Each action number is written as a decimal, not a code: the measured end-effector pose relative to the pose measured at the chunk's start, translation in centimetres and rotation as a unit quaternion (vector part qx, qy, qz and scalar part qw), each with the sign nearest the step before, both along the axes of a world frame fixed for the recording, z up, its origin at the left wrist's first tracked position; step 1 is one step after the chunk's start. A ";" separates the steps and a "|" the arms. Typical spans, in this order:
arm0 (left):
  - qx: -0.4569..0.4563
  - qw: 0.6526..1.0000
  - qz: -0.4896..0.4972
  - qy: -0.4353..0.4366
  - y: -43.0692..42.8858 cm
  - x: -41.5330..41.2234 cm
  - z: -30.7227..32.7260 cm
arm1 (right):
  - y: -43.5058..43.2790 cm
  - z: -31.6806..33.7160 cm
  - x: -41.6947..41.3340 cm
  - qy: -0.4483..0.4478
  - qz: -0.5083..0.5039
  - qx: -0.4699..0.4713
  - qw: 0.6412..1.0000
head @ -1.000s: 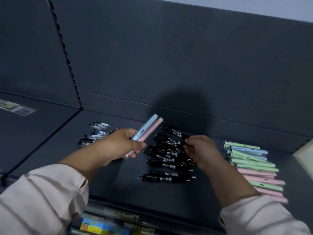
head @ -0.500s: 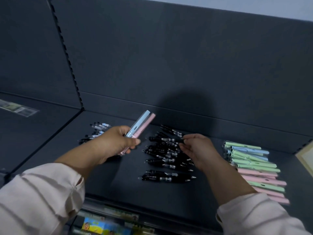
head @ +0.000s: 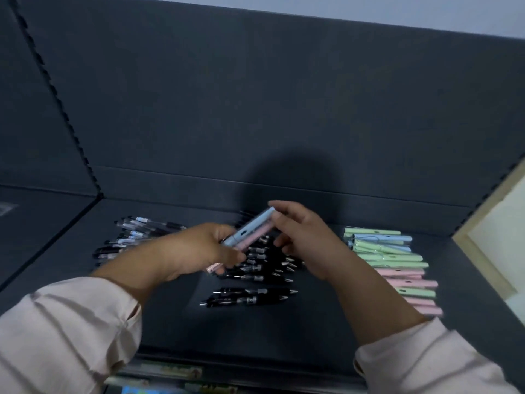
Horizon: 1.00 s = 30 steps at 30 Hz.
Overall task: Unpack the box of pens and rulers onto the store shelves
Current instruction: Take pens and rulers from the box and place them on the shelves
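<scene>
Head view showed us both hands over the black pens [head: 255, 294] heaped in the middle of the shelf [head: 284, 331]. Our left hand [head: 199, 251], just above the heap's left edge, gripped a blue pen [head: 250, 227] and a pink pen [head: 255, 237] side by side. Its fingers curled round their lower halves, and the pair slanted up and rightward over the heap. Our right hand [head: 301, 240] hovered above the heap's right part. Its index fingertip touched the upper ends of the two pens, with the thumb apart below. Motion blur kept us from telling whether it gripped them. Left of the heap lay clear pens [head: 136, 231] with dark grips. Right of the heap lay rows of pastel pens [head: 389, 260], green, blue and pink.
</scene>
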<state>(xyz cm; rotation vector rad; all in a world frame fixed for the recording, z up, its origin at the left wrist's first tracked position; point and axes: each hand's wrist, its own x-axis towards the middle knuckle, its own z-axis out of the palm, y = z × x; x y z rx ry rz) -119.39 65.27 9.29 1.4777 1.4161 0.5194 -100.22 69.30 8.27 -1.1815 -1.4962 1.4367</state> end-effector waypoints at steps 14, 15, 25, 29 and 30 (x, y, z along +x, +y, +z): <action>0.123 0.991 0.026 0.041 5.8 16.1 -1.2 | 1.0 -0.7 18.1 -0.002 -0.174 -0.050 0.983; 0.139 0.989 0.040 0.027 6.3 17.3 -1.3 | 1.4 -0.7 19.2 -0.009 -0.194 -0.050 0.980; 0.181 0.975 0.076 0.106 10.8 24.4 -3.6 | 7.2 -3.2 25.0 -0.150 -0.237 -0.006 0.960; 0.152 0.976 0.026 0.153 11.7 24.5 -4.9 | 8.9 -4.3 25.5 -0.259 -0.213 0.011 0.942; 0.139 0.978 0.015 0.153 11.6 24.5 -5.0 | 8.9 -4.3 25.5 -0.304 -0.197 0.019 0.932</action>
